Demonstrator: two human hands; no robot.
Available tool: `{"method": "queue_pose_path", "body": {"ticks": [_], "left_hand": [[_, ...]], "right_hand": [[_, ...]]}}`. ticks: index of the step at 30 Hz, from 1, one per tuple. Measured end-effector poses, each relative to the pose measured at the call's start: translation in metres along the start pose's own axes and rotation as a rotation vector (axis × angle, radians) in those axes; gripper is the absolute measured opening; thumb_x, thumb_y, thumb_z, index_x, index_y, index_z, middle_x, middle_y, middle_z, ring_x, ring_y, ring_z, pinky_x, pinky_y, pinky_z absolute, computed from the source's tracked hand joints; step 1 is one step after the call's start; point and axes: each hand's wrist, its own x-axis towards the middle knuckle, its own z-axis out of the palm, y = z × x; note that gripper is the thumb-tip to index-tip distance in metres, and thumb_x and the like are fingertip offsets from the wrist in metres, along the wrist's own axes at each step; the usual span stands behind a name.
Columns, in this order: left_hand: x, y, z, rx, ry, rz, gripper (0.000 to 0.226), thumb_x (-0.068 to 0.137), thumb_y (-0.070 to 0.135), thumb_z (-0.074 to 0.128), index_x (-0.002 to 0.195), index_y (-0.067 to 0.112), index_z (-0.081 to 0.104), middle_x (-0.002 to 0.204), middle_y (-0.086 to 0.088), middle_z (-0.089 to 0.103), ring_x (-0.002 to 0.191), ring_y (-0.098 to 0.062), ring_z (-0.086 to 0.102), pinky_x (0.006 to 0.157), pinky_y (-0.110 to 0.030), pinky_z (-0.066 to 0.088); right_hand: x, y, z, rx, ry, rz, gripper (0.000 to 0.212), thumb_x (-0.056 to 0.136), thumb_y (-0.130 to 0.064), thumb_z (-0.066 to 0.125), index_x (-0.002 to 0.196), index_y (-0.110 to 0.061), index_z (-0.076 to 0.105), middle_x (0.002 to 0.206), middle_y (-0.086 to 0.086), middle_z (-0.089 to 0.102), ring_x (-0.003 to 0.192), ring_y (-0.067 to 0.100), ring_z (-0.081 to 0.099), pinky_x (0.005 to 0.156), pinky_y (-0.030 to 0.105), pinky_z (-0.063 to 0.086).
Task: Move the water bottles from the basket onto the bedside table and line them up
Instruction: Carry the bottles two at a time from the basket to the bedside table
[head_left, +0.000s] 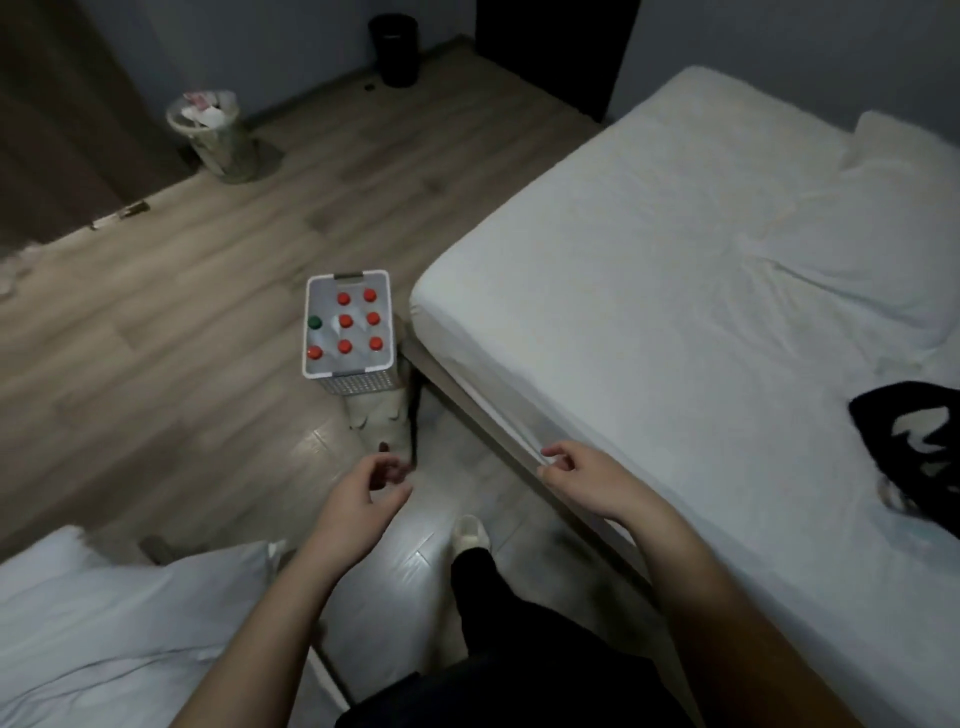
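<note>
Water bottles (344, 346): eight stand upright in the basket (358, 383), seven with red caps, and one with a green cap (314, 322) at its left side.
Basket: white, mesh-walled, on a pale support (379, 415) on the floor (208, 312), just beside the near corner of the bed (675, 312).
Left hand (363, 499): fingers (389, 470) loosely curled, holding nothing; nearer the camera than the basket and apart from it.
Right hand (582, 475): fingers (558, 452) loosely curled and empty, over the bed's side edge, well apart from the bottles.
Writing: bottle labels are hidden from above; nothing readable.
Elsewhere: a black-and-white cloth (914, 431) lies at the bed's right edge; a second bed (104, 597) fills the lower left.
</note>
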Motion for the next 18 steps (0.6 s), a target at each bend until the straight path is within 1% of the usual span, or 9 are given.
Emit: {"method": "queue_pose_path", "body": {"ticks": [1, 3, 6, 7, 10, 13, 15, 18], "left_hand": [[0.018, 0.001, -0.012, -0.015, 0.028, -0.023, 0.032, 0.081, 0.015, 0.069, 0.111, 0.011, 0.059, 0.095, -0.001, 0.063, 0.097, -0.018, 0.06, 0.091, -0.029, 0.044], [0.05, 0.005, -0.035, -0.026, 0.082, -0.072, 0.037, 0.079, 0.019, 0.071, 0.112, 0.009, 0.058, 0.097, -0.004, 0.062, 0.096, -0.019, 0.059, 0.087, -0.028, 0.042], [0.092, 0.006, -0.065, -0.038, 0.184, -0.128, 0.034, 0.083, 0.013, 0.067, 0.115, 0.008, 0.059, 0.1, -0.006, 0.062, 0.095, -0.02, 0.059, 0.085, -0.028, 0.042], [0.105, 0.007, -0.073, -0.052, 0.216, -0.147, 0.033, 0.083, 0.012, 0.066, 0.115, 0.007, 0.059, 0.1, -0.008, 0.062, 0.095, -0.02, 0.059, 0.086, -0.029, 0.043], [0.137, 0.008, -0.089, -0.093, 0.262, -0.212, 0.032, 0.084, 0.007, 0.065, 0.115, 0.003, 0.058, 0.102, -0.012, 0.062, 0.093, -0.02, 0.057, 0.084, -0.028, 0.041], [0.171, 0.009, -0.097, -0.121, 0.239, -0.243, 0.032, 0.084, 0.006, 0.064, 0.115, 0.001, 0.057, 0.102, -0.014, 0.061, 0.09, -0.021, 0.056, 0.08, -0.027, 0.04], [0.196, 0.008, -0.105, -0.109, 0.204, -0.257, 0.032, 0.084, 0.007, 0.064, 0.115, 0.002, 0.057, 0.104, -0.014, 0.06, 0.087, -0.022, 0.056, 0.079, -0.027, 0.04], [0.237, -0.001, -0.124, -0.009, 0.113, -0.236, 0.032, 0.084, 0.013, 0.065, 0.114, 0.007, 0.057, 0.107, -0.009, 0.061, 0.083, -0.02, 0.058, 0.076, -0.027, 0.042]], "right_hand": [[0.021, -0.015, -0.004, -0.01, -0.03, -0.013, 0.042, 0.093, -0.026, 0.055, 0.132, -0.011, 0.05, 0.11, 0.002, 0.054, 0.098, 0.011, 0.049, 0.075, 0.015, 0.03], [0.058, -0.047, -0.013, -0.059, -0.095, -0.038, 0.042, 0.093, -0.028, 0.055, 0.132, -0.012, 0.05, 0.104, -0.001, 0.049, 0.097, 0.012, 0.049, 0.077, 0.017, 0.031], [0.113, -0.098, -0.022, -0.157, -0.16, -0.117, 0.042, 0.092, -0.03, 0.056, 0.13, -0.014, 0.051, 0.105, 0.003, 0.055, 0.109, 0.02, 0.056, 0.08, 0.018, 0.032], [0.129, -0.114, -0.025, -0.183, -0.172, -0.14, 0.041, 0.091, -0.031, 0.056, 0.13, -0.016, 0.052, 0.105, 0.002, 0.056, 0.108, 0.02, 0.057, 0.08, 0.018, 0.032], [0.166, -0.155, -0.03, -0.198, -0.203, -0.197, 0.042, 0.091, -0.031, 0.056, 0.129, -0.015, 0.052, 0.1, -0.002, 0.055, 0.093, 0.013, 0.053, 0.08, 0.02, 0.035], [0.197, -0.184, -0.03, -0.152, -0.204, -0.194, 0.04, 0.091, -0.026, 0.056, 0.128, -0.015, 0.052, 0.1, 0.0, 0.058, 0.095, 0.014, 0.054, 0.083, 0.024, 0.04], [0.218, -0.196, -0.026, -0.148, -0.194, -0.177, 0.039, 0.091, -0.024, 0.055, 0.129, -0.016, 0.051, 0.108, 0.004, 0.063, 0.1, 0.017, 0.057, 0.085, 0.025, 0.042], [0.251, -0.211, -0.015, -0.141, -0.187, -0.134, 0.038, 0.091, -0.026, 0.054, 0.128, -0.019, 0.05, 0.116, 0.004, 0.061, 0.094, 0.014, 0.055, 0.084, 0.026, 0.044]]}}
